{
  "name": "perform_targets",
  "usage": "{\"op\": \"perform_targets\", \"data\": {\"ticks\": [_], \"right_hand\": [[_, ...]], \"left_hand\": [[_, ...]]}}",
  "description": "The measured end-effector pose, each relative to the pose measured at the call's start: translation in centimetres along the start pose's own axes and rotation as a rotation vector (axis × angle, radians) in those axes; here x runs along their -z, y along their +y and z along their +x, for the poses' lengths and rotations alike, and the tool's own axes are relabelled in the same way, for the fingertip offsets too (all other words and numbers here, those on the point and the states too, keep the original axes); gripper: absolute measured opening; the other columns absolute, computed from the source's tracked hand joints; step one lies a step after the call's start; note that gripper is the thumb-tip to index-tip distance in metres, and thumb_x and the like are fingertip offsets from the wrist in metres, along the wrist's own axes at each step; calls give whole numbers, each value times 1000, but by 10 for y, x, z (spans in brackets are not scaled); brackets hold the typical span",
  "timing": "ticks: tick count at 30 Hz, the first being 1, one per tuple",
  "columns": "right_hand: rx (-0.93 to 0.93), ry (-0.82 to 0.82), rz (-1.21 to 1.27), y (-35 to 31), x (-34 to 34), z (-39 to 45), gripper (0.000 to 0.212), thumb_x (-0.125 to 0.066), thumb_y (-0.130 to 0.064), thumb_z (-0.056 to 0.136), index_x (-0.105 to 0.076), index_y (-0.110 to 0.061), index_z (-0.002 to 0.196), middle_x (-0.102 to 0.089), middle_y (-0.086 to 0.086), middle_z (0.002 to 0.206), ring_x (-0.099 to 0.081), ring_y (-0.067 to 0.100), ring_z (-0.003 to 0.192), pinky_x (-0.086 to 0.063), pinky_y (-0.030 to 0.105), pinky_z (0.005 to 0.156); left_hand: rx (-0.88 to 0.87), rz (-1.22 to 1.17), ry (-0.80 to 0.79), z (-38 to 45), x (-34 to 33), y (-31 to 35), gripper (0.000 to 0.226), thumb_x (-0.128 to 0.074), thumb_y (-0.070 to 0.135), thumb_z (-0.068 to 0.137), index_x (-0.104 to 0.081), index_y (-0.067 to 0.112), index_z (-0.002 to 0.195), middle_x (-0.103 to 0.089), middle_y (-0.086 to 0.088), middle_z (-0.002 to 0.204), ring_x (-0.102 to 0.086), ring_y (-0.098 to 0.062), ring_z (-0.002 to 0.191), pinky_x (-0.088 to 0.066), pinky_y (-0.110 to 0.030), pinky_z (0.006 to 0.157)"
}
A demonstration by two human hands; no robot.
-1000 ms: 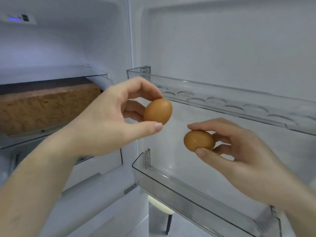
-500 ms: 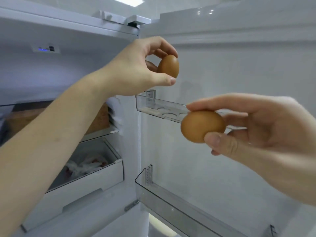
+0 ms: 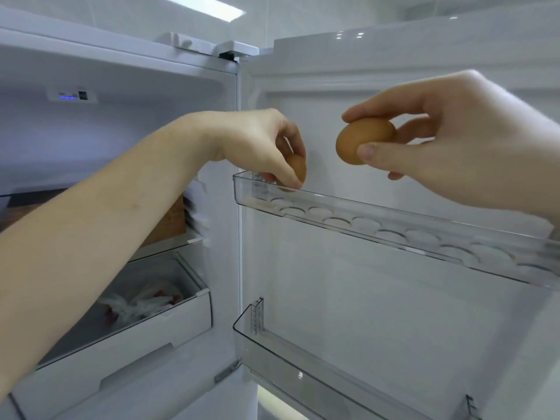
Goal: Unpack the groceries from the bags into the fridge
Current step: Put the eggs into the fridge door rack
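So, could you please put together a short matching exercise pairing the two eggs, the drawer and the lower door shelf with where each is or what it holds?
Things:
1. Egg in the left hand
2. Egg in the right hand
3. Drawer
4. Lower door shelf

Places or states:
A. Holds a crumpled plastic bag
B. Held in the air above the egg tray
C. Nothing visible in it
D. Down at the hinge end of the egg tray

Pairs: 1-D, 2-B, 3-A, 4-C

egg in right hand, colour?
Brown, plain shell; egg in the right hand, head view.
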State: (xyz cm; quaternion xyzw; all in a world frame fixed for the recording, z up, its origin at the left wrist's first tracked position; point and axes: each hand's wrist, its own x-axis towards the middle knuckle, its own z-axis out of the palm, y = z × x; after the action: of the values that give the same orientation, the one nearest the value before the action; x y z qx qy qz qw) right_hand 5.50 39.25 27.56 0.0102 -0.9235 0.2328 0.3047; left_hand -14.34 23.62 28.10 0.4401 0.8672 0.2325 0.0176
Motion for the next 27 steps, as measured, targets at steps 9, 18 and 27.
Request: {"op": "perform_targets", "data": {"ticks": [9,18,27], "right_hand": [[-76,-302,-250,-12,-11,46,23,-73,-40,81,-70,-41,103,-76,-20,94,-71,2,61,-48,23,62],[-113,-533,-347,4,-38,93,18,-77,-21,86,-74,-20,103,-79,-1,93,-77,16,82,-58,25,65],[-152,-597,-337,24,-59,95,25,-88,-28,77,-76,-25,99,-79,1,96,-78,20,82,-62,28,71]], "left_hand": [[83,101,-201,24,6,4,40,-94,20,72,-74,17,106,-80,2,97,-79,-20,85,-62,-28,80],[112,160,-277,39,-2,-4,44,-96,20,67,-71,11,102,-80,-5,94,-78,-19,81,-61,-27,72],[76,185,-255,36,-3,-7,34,-93,29,73,-75,18,100,-80,-1,91,-70,-13,70,-54,-22,66]]}}
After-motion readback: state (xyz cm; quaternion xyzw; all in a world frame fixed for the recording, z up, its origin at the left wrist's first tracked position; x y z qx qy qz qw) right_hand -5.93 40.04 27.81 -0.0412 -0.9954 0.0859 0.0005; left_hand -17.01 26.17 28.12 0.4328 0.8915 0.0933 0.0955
